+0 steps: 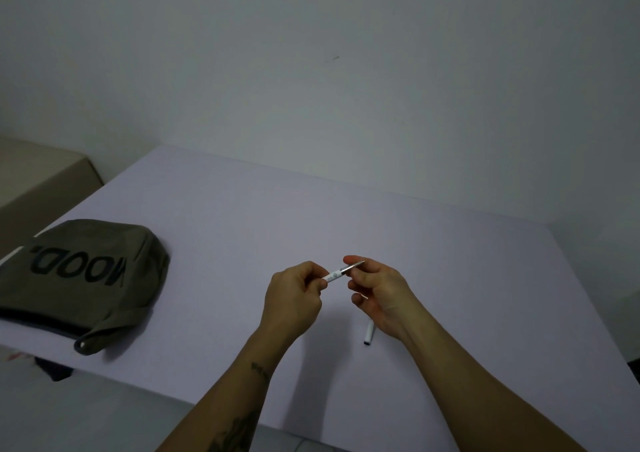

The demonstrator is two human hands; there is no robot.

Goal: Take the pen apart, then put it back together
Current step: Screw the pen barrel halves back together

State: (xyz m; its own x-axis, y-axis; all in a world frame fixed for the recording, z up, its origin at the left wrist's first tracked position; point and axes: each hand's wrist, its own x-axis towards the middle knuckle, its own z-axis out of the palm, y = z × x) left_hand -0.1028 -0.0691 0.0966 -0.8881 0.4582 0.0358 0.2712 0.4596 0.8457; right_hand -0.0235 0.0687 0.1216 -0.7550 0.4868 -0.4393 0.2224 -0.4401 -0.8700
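A white pen body (336, 274) with a silver tip section is held in the air above the table, slanting up to the right. My left hand (294, 299) grips its lower white end with curled fingers. My right hand (375, 290) pinches the silver tip end between thumb and fingers. A separate white pen cap (369, 333) lies on the table under my right wrist, partly hidden by it.
An olive fabric pouch (83, 278) with dark lettering lies on the left of the pale lilac table (450, 261). The table's near edge runs below my forearms. A grey wall stands behind; a beige surface (38, 181) sits at far left.
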